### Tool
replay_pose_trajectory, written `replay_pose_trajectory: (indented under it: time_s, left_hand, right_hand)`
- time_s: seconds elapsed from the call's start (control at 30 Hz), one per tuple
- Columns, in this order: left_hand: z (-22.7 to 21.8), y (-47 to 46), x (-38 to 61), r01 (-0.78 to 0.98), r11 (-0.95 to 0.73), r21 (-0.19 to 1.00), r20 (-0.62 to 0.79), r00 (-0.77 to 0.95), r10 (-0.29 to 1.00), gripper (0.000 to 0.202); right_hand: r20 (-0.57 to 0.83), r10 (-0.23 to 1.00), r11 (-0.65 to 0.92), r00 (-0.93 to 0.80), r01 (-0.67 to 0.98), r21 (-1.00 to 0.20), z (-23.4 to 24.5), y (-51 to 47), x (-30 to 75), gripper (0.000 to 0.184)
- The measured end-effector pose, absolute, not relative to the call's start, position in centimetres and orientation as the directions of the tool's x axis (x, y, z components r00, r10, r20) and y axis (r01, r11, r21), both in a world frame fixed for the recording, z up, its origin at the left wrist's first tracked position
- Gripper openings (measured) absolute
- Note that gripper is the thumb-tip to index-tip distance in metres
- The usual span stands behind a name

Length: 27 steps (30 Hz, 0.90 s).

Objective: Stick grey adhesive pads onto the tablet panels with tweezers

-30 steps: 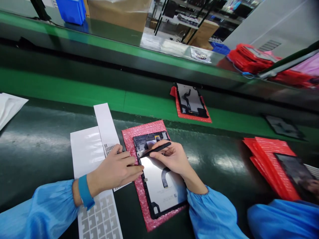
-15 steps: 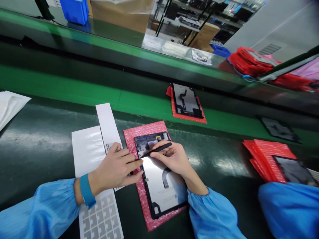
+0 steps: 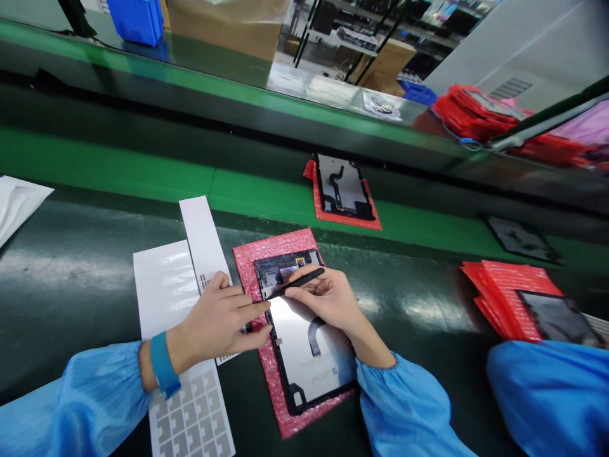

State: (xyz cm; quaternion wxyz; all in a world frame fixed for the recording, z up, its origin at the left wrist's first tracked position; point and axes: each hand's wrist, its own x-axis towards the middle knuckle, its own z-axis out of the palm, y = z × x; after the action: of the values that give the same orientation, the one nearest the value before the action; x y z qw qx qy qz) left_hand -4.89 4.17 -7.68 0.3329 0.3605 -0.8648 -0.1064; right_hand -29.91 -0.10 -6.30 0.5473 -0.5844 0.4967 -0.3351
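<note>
A tablet screen assembly (image 3: 309, 365), silver back in a black frame, lies on a pink bubble-wrap bag (image 3: 272, 400). My right hand (image 3: 328, 298) holds black tweezers (image 3: 299, 283), their tips down at the frame's left edge, below the dark upper section. My left hand (image 3: 233, 320) has its fingers stretched apart, with fingertips at that same edge near the tweezer tips. Whether the tips grip a small piece cannot be made out. Under and beside my left forearm lie white sheets (image 3: 164, 285), a narrow white strip (image 3: 202, 228) and a sheet of grey die-cut stickers (image 3: 190, 412).
Behind, a green conveyor belt (image 3: 266, 197) carries another screen assembly (image 3: 345, 184) on red wrap and a dark panel (image 3: 521, 238). Red bubble bags (image 3: 514, 292) with a panel are stacked at right, beside another person's blue sleeve (image 3: 547, 393). White papers (image 3: 19, 203) lie far left.
The screen assembly and dark panel on the belt have shifted left. My hands stay at nearly the same spot, the tweezers turned slightly. The whole view has drifted a little.
</note>
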Motion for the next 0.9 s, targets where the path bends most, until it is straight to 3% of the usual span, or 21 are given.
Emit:
replay_pose_trajectory:
  time_s: [0.17,0.57,0.7,0.77,0.83,0.9]
  left_hand:
    - [-7.5,4.2,-4.8,-0.552,0.719,0.423,0.502,-0.518,-0.692,0.02]
    - [-7.6,4.1,-4.8,-0.55,0.716,0.431,0.497,-0.518,-0.697,0.02]
    - [-7.6,4.2,-4.8,-0.57,0.71,0.414,0.486,-0.521,-0.702,0.026]
    - [-7.7,4.3,-4.8,-0.58,0.704,0.41,0.481,-0.518,-0.707,0.029]
    - [-7.9,4.3,-4.9,-0.586,0.693,0.42,0.478,-0.506,-0.718,0.029]
    - [-8.1,4.2,-5.0,-0.588,0.683,0.435,0.48,-0.49,-0.728,0.028]
  right_hand:
    - [-0.148,-0.948,0.106,0.281,-0.16,-0.981,-6.4,-0.1,-30.0,0.032]
    - [-0.156,-0.946,0.098,0.284,-0.205,-0.974,-6.0,-0.1,-29.7,0.033]
    - [-0.077,-0.976,0.065,0.204,-0.065,-0.996,-4.8,-0.8,-30.8,0.03]
    - [0.018,-0.997,-0.022,0.076,-0.053,-0.998,-4.1,-1.2,-32.2,0.031]
    - [0.132,-0.988,-0.104,-0.081,-0.281,-0.954,-3.5,-1.4,-33.8,0.027]
    - [0.199,-0.968,-0.054,-0.152,-0.65,-0.758,-3.3,-1.3,-34.9,0.024]
